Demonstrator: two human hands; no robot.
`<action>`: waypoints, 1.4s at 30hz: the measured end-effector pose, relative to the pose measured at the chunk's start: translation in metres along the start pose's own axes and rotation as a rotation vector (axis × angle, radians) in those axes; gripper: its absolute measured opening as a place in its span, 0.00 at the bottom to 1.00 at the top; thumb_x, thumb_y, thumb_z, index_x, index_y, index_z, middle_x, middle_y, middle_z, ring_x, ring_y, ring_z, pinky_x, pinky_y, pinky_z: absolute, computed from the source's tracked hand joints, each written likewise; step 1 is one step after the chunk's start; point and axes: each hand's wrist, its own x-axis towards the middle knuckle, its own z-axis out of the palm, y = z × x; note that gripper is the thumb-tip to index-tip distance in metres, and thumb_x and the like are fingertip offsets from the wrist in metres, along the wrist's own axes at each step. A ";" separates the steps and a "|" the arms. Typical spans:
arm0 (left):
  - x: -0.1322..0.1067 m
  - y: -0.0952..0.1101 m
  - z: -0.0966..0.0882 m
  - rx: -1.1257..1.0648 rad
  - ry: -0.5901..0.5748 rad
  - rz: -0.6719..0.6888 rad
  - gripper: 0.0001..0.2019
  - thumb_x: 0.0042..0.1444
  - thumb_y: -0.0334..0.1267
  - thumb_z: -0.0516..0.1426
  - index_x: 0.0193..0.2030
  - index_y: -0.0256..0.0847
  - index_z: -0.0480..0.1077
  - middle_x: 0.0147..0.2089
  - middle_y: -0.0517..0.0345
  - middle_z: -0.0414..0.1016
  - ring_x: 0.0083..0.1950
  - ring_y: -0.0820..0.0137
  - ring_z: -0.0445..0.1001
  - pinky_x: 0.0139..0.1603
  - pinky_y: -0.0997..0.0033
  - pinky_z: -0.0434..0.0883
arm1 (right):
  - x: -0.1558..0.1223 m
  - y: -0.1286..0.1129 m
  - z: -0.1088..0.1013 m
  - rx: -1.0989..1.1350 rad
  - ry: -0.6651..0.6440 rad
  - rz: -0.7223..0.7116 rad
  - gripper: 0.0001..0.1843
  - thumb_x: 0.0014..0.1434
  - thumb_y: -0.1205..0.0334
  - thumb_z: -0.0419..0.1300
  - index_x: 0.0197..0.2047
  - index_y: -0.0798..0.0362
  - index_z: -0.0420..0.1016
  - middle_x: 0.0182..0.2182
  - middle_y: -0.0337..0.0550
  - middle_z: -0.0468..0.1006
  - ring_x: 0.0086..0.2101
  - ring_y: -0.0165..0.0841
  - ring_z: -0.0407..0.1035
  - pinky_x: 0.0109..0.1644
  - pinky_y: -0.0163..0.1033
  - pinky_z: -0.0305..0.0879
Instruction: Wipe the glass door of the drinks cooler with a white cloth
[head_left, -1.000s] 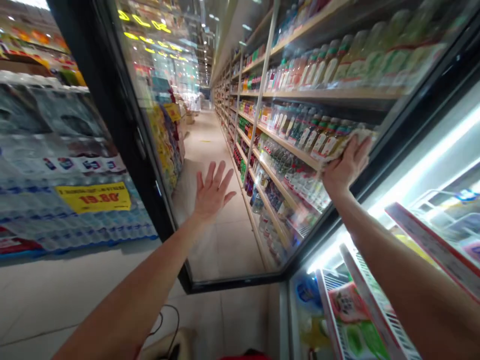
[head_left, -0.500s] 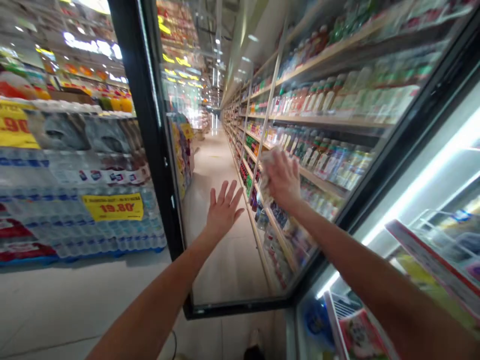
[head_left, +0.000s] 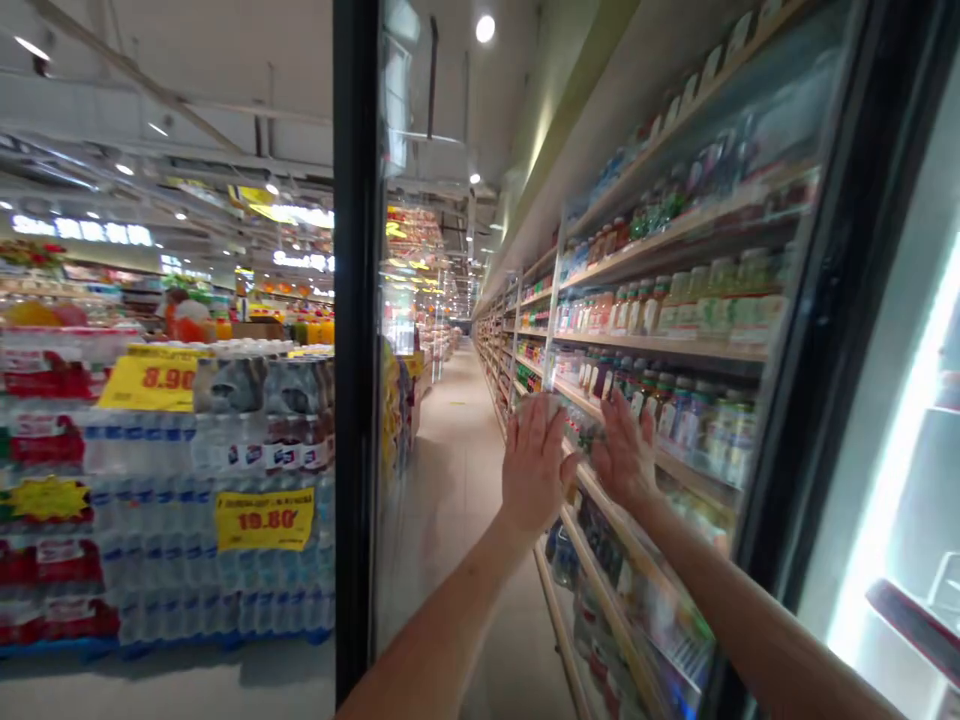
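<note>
My left hand lies against the glass door, fingers up and close together. A pale, crumpled cloth shows past its fingertips, pressed between hand and glass; most of it is hidden. Just to the right, my right hand is raised at the same pane with its fingers apart, slightly blurred. I see nothing in it. The door stands open, its black frame upright on the left. Bottles on shelves show in the pane.
Stacked packs of bottled drinks stand left of the door, with yellow price signs on them. At the right edge is the lit cooler interior, with a dark-edged shelf. Pale floor runs below.
My left hand has moved right, close to my right hand. The cloth was under my right hand and now shows under my left. The view has tilted up and turned.
</note>
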 end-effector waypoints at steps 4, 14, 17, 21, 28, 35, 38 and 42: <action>0.044 -0.042 -0.021 0.176 -0.006 0.177 0.25 0.62 0.35 0.46 0.66 0.41 0.49 0.68 0.49 0.49 0.70 0.63 0.41 0.67 0.53 0.51 | 0.001 0.009 0.002 -0.131 0.069 0.054 0.34 0.59 0.62 0.49 0.67 0.51 0.43 0.61 0.53 0.59 0.62 0.40 0.52 0.65 0.56 0.39; 0.043 -0.051 -0.032 0.184 -0.321 0.909 0.23 0.61 0.34 0.46 0.64 0.43 0.55 0.68 0.59 0.51 0.70 0.70 0.43 0.68 0.66 0.49 | -0.002 0.003 0.007 -0.094 0.201 0.236 0.35 0.61 0.65 0.44 0.68 0.49 0.35 0.63 0.53 0.55 0.61 0.40 0.54 0.64 0.56 0.45; 0.087 -0.053 -0.034 0.264 -0.233 0.659 0.24 0.61 0.34 0.46 0.65 0.43 0.53 0.68 0.54 0.51 0.70 0.66 0.44 0.68 0.59 0.48 | -0.001 0.003 0.007 -0.063 0.195 0.248 0.35 0.61 0.63 0.44 0.69 0.47 0.34 0.63 0.50 0.56 0.61 0.40 0.53 0.64 0.56 0.46; 0.121 -0.047 -0.030 0.283 -0.084 0.499 0.22 0.62 0.35 0.46 0.63 0.38 0.55 0.68 0.48 0.51 0.70 0.63 0.44 0.67 0.55 0.48 | -0.002 0.001 0.006 -0.055 0.174 0.269 0.35 0.61 0.62 0.43 0.69 0.47 0.33 0.63 0.50 0.57 0.61 0.40 0.53 0.64 0.57 0.46; 0.156 -0.064 -0.043 0.345 -0.142 0.608 0.22 0.63 0.36 0.44 0.64 0.41 0.54 0.67 0.50 0.53 0.69 0.65 0.47 0.68 0.53 0.45 | -0.004 0.003 0.007 -0.063 0.162 0.236 0.35 0.61 0.63 0.44 0.69 0.52 0.35 0.63 0.54 0.56 0.62 0.43 0.51 0.64 0.57 0.46; 0.165 -0.075 -0.054 0.321 -0.242 0.810 0.21 0.61 0.33 0.47 0.62 0.44 0.58 0.67 0.52 0.53 0.69 0.67 0.47 0.67 0.59 0.49 | -0.002 0.001 0.007 -0.110 0.168 0.213 0.36 0.61 0.63 0.45 0.69 0.52 0.35 0.62 0.53 0.59 0.62 0.41 0.52 0.64 0.56 0.46; 0.169 -0.087 -0.064 0.370 -0.217 0.745 0.21 0.62 0.32 0.46 0.61 0.46 0.59 0.67 0.54 0.55 0.68 0.68 0.50 0.68 0.57 0.49 | -0.002 -0.001 0.005 -0.124 0.166 0.207 0.36 0.60 0.64 0.46 0.69 0.51 0.36 0.61 0.52 0.60 0.62 0.42 0.51 0.64 0.56 0.46; 0.165 -0.092 -0.073 0.442 -0.030 0.439 0.21 0.62 0.35 0.47 0.62 0.40 0.58 0.68 0.47 0.52 0.69 0.60 0.47 0.66 0.50 0.51 | 0.009 0.005 0.001 -0.138 0.147 0.160 0.35 0.60 0.65 0.47 0.68 0.49 0.38 0.61 0.52 0.59 0.62 0.42 0.51 0.64 0.56 0.44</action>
